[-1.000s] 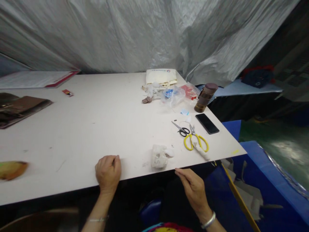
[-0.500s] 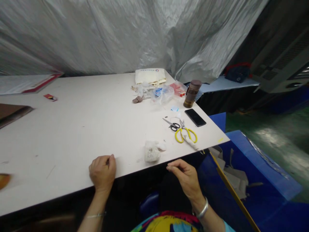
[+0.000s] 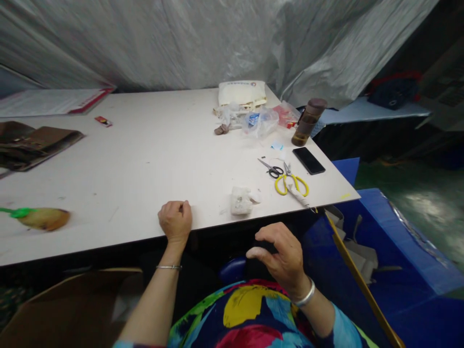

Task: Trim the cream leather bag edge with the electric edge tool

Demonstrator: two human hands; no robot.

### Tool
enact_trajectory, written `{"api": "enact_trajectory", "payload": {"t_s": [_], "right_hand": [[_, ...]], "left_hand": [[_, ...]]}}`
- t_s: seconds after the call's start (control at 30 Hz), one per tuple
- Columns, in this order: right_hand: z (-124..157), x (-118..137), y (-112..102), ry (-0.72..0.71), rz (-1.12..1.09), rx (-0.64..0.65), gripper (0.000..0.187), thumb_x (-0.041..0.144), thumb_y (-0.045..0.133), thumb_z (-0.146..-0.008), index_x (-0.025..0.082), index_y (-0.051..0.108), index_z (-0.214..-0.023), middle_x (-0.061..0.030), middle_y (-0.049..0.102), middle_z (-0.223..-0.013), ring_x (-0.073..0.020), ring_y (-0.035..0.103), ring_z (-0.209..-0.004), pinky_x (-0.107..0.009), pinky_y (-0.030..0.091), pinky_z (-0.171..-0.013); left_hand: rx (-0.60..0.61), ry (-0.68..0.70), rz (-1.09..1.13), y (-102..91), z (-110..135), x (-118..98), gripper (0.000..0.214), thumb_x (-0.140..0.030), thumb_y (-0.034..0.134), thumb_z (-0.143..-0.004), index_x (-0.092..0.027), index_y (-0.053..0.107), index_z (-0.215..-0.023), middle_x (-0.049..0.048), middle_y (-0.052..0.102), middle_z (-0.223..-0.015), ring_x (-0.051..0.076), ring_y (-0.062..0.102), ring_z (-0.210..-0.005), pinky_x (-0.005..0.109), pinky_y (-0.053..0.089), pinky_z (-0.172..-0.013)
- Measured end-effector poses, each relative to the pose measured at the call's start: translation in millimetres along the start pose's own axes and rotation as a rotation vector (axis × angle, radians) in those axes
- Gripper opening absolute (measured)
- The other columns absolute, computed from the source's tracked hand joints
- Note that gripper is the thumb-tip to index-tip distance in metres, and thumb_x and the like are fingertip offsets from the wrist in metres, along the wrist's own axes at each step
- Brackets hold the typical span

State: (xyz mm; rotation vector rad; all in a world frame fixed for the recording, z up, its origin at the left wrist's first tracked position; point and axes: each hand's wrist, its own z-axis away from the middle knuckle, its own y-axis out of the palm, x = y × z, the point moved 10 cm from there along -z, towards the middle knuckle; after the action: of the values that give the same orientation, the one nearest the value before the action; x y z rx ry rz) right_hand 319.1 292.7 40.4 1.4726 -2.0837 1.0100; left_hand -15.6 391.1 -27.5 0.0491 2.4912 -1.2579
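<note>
My left hand [image 3: 176,221] rests as a loose fist on the near edge of the white table [image 3: 145,159], fingers curled, nothing visible in it. My right hand [image 3: 281,256] hovers below the table edge over my lap, fingers apart and slightly bent, holding nothing. The nearest thing on the table is a crumpled white wad [image 3: 241,201], lying between the two hands close to the edge. Right of it lie yellow-handled scissors [image 3: 292,183] and small black-handled scissors [image 3: 271,169].
A black phone [image 3: 308,160] and a brown bottle [image 3: 308,128] stand near the right edge. Plastic bags [image 3: 259,122] and a white pouch [image 3: 241,93] sit at the back. A brown folder [image 3: 32,145] and a brush [image 3: 38,217] lie at left. A cardboard box [image 3: 72,309] is below left, and blue bins [image 3: 380,261] are at right.
My right hand has dropped from the table edge toward my lap and its fingers have spread. The left hand stays put on the edge. The camera tilted downward.
</note>
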Motion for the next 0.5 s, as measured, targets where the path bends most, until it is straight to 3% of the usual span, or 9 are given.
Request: {"api": "enact_trajectory", "payload": {"t_s": [0.1,0.23,0.5], "right_hand": [[-1.0,3.9,6.5,0.004,0.016,0.066,0.018,0.033,0.076,-0.097,0.023,0.062,-0.091,-0.0009,0.067,-0.079,-0.0179,0.061,-0.075,-0.033,0.048,-0.072],[-2.0,1.6,10.8,0.092,-0.059,0.059,0.022,0.028,0.073,-0.098,0.022,0.057,-0.084,0.0014,0.059,-0.074,-0.0155,0.055,-0.071,-0.030,0.044,-0.067],[11.1,-10.4,21.6,0.304,-0.257,0.084,0.019,0.024,0.070,-0.099,0.020,0.062,-0.082,0.0012,0.061,-0.077,-0.0135,0.056,-0.072,-0.027,0.044,-0.068]], "left_hand": [[0.004,-0.005,0.005,1.3,0.6,0.9,0.022,-0.033,0.053,-0.093,-0.024,0.055,-0.073,0.0087,0.063,-0.079,0.028,0.056,-0.085,0.042,0.041,-0.084],[0.006,-0.013,0.015,2.2,1.1,1.3,0.022,-0.032,0.054,-0.093,-0.024,0.054,-0.073,0.0088,0.063,-0.080,0.029,0.056,-0.087,0.042,0.041,-0.086],[0.006,-0.032,0.040,2.1,1.5,2.2,0.022,-0.032,0.054,-0.093,-0.023,0.054,-0.073,0.0093,0.063,-0.082,0.029,0.055,-0.088,0.043,0.040,-0.088]]}}
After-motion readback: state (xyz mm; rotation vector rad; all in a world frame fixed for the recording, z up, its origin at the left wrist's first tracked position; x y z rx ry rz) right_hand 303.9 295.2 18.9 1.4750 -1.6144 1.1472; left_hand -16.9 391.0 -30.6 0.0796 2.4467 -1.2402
